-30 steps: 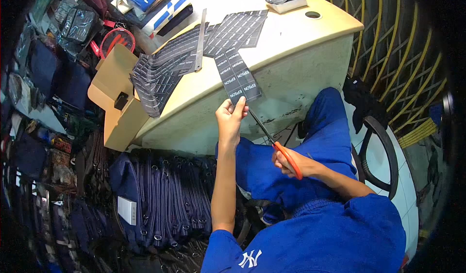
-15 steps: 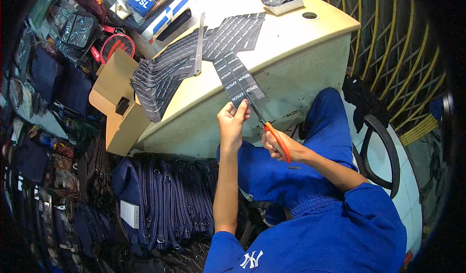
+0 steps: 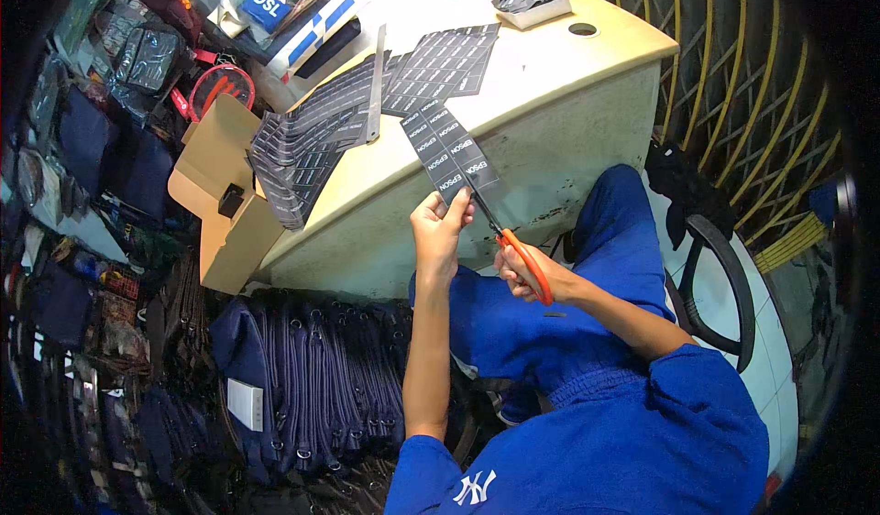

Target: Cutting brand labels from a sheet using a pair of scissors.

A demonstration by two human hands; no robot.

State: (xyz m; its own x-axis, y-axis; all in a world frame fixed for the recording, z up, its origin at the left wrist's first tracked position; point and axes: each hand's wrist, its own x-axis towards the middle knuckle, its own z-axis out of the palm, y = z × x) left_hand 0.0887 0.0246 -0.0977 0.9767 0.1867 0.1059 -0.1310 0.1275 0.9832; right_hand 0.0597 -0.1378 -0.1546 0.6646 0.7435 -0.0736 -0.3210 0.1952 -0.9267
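Note:
My left hand pinches the near end of a dark strip of printed labels, thumb on top. The strip slants up and away, its far end reaching the table edge. In my right hand are scissors with orange handles, fingers wrapped round the loops. Their dark blades point up and left into the strip's near end, close to my left fingertips. More printed label sheets lie on the table beyond the strip, and others spread to the left and droop over the edge. A steel ruler rests across them.
An open cardboard box stands at the table's left end. A small tray with dark pieces sits at the back right. Dark blue straps with metal rings are stacked below left. A black curved chair part is at the right.
The strip's far end has shifted slightly left. Both hands stay nearly in place, with the scissors still at the strip's near end.

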